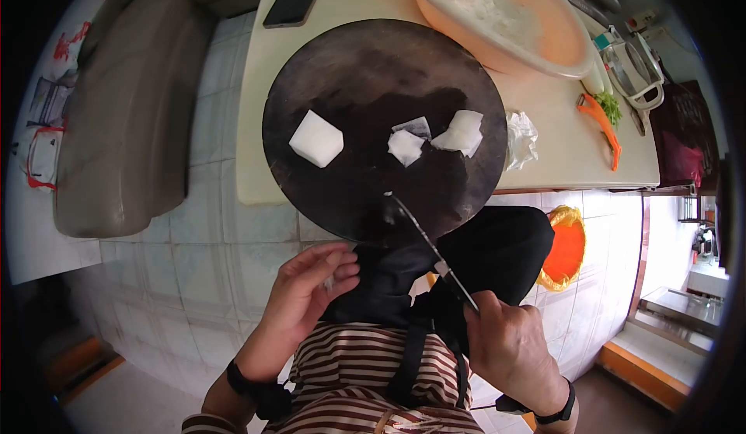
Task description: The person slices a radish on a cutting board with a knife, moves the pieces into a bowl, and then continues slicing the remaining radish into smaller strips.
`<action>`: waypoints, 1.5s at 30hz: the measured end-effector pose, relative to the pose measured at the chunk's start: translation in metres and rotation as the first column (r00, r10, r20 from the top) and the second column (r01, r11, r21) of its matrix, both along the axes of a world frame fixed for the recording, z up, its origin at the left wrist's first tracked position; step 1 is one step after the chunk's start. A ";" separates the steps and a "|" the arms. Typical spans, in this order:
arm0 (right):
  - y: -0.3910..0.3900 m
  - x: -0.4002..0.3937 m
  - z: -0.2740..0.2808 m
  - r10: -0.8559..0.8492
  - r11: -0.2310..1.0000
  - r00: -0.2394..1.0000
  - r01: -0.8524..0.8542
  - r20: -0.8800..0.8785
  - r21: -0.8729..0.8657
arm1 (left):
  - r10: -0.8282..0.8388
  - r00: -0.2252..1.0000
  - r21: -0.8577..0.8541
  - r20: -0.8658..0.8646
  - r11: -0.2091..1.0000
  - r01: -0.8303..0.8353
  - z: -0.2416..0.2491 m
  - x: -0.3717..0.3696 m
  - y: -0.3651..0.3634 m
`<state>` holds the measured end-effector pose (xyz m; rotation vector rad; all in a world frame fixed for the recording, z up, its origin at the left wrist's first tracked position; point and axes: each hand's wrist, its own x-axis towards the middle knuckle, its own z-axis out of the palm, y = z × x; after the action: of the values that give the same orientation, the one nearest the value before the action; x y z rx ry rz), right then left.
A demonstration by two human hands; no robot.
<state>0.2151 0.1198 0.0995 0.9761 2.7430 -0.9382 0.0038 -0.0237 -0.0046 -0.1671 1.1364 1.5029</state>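
Observation:
My right hand [509, 341] grips the handle of a knife [423, 236]. Its blade points up and left over the near part of a round dark chopping board [373, 61], and a small white bit clings near the tip. Just off the board's near edge is my left hand [318, 278], its fingers loosely bent and apart; a pale patch shows between them, too small to name. On the board lie a thick white block [317, 139], a smaller white piece [406, 147] with a thin translucent slice [414, 128] beside it, and another cut white piece [461, 132].
Behind the board stands a peach basin [536, 65] holding white shreds. A phone [295, 0], crumpled foil [521, 140], an orange peeler [602, 127] and a grater [631, 65] lie on the table [559, 174]. A yellow-lined bin [564, 247] stands right; a sofa [128, 115] is left.

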 end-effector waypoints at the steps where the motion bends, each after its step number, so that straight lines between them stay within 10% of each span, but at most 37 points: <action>1: -0.002 -0.002 0.000 0.023 0.999 1.000 -0.023 0.003 -0.027 | 0.060 0.995 0.020 0.078 0.998 -0.062 -0.001 0.002 0.003; 15: -0.012 -0.003 0.002 0.100 0.969 0.995 -0.100 -0.011 -0.228 | 0.146 0.981 0.097 0.129 0.982 -0.160 -0.013 0.007 0.003; 25: 0.000 0.035 -0.003 -0.407 0.778 0.913 0.365 0.033 -0.511 | 0.182 0.983 0.027 0.035 0.983 -0.183 0.000 0.004 0.009; 45: 0.030 0.138 -0.122 -0.875 0.194 0.474 0.163 -0.096 -0.967 | 0.218 0.874 0.243 -0.434 0.963 -0.120 0.141 -0.079 0.073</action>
<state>0.3532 0.1497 -0.0221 1.5979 1.3248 -2.9634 -0.0749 0.0488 0.1360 0.2549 1.3475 1.8704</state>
